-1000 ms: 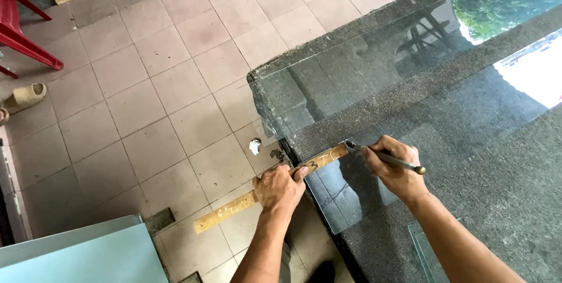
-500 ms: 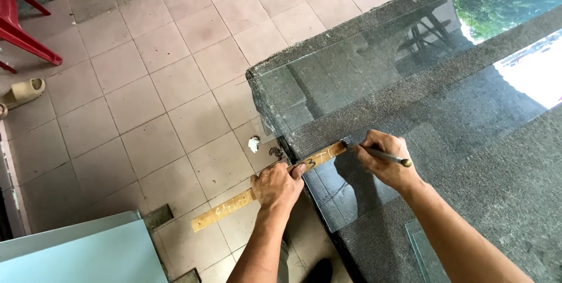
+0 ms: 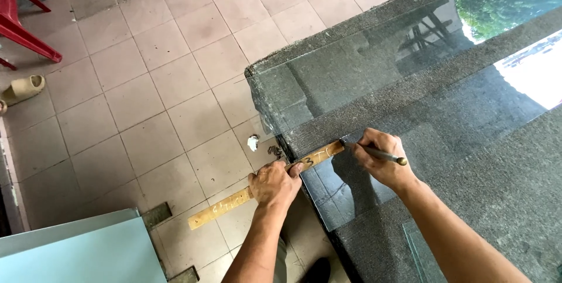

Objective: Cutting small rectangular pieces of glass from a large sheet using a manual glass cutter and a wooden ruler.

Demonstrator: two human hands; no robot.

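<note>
Wooden and flat, the ruler (image 3: 266, 184) lies across the near corner of the glass sheet (image 3: 363, 78), one end on the glass and the other poking out over the tiled floor (image 3: 146, 113). The left hand (image 3: 274, 183) presses down on it with bent fingers. The right hand (image 3: 380, 157) pinches a thin cutting tool (image 3: 374, 152), tip at the ruler's end on the glass.

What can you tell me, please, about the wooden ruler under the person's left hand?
The wooden ruler is a long, flat, tan strip with faint handwritten marks on its face. It lies at a slant, its upper end resting on the glass sheet at the table edge, its lower end jutting out over the tiled floor. The left hand presses on its middle; the right hand holds a thin tool at its upper end.
</note>
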